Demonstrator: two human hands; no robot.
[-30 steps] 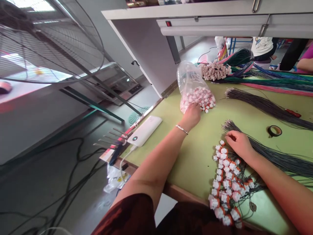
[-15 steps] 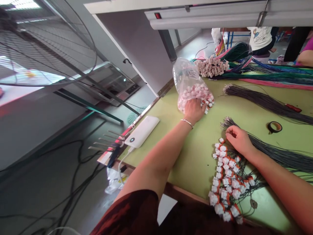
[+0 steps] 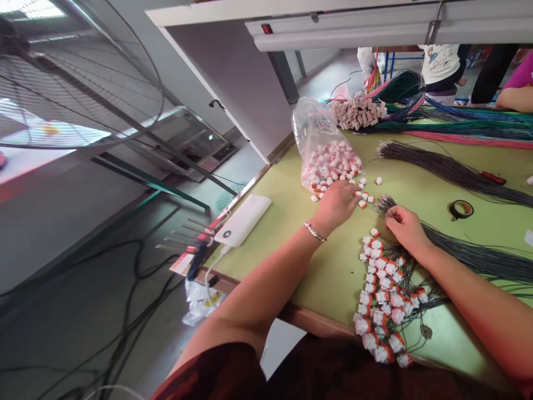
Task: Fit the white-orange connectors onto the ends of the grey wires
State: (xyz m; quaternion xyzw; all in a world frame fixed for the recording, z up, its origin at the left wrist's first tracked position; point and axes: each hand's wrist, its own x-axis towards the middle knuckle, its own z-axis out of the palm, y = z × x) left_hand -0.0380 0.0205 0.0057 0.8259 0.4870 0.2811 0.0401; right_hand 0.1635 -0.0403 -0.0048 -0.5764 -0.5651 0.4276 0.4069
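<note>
Loose connectors, small white-and-red plastic housings, lie scattered on the green bench just beyond the fingertips of the left hand, between it and the mouth of the clear plastic bag that holds many more. That hand lies palm down with fingers spread and loosely curled over the nearest pieces, gripping nothing that shows. The right hand sits just to the right, fingers curled shut on the tip of the dark wire bundle, whose long axis runs away to the right. Finished wired connectors lie heaped nearer the body.
</note>
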